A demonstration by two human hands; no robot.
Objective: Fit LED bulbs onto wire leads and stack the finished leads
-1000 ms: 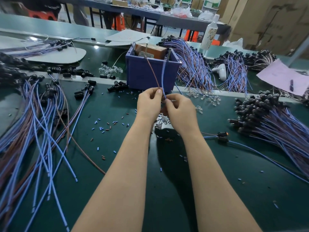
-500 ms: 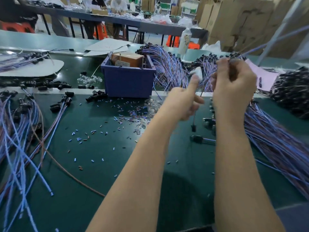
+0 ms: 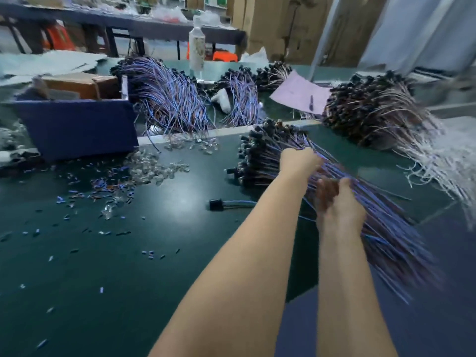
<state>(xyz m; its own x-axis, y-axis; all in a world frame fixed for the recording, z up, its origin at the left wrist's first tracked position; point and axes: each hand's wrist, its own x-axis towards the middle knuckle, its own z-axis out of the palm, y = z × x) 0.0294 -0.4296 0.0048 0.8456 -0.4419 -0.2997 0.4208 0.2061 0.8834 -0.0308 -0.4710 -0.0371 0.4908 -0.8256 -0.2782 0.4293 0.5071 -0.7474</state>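
Open green desk lay left of the blue-purple wire-lead bundle; my left hand and right hand clutched it.

green table bears wire bundles, clear bulbs (scattered), blue bin.

matt table, clear glossy bulbs

One head-worn view: faces forward-down, close over green bench.
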